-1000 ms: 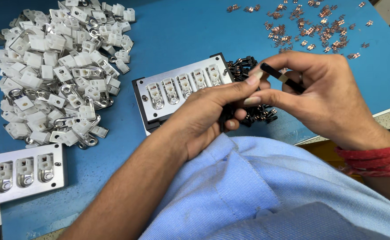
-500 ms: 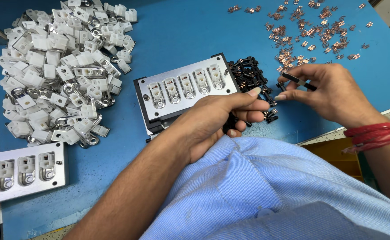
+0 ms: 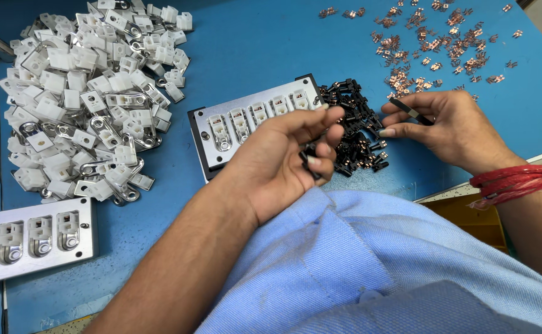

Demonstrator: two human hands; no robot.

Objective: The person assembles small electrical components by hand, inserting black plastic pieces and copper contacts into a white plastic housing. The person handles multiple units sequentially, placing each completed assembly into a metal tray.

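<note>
Since the frame half a second back, the right hand (image 3: 450, 127) has slid a little nearer along the desk (image 3: 252, 43), and the left hand (image 3: 283, 164) has turned its palm up with fingers more curled. Pinched between right thumb and forefinger is a small black clip (image 3: 407, 110), a slim dark bar jutting left of the fingertips; the other fingers fold loosely beneath. Cupped half shut, the left hand holds several small black parts (image 3: 311, 162) against its curled fingers, thumb lying across the top.

Between the two hands lies a heap of black pieces (image 3: 357, 133), glossy and angular, touching the right end of a grey metal jig plate (image 3: 246, 120) whose row of pockets carries white-and-metal inserts. Scattered copper contacts (image 3: 431, 49) lie far right, near the desk's far edge. Far left spreads a big pile of white plastic housings (image 3: 85, 99) with steel loops. A second jig plate (image 3: 29, 238) sits at the near left corner. Bare blue surface lies open between jig and copper pieces; the desk's near right edge runs just beneath the right wrist with its red thread band (image 3: 512, 182).
</note>
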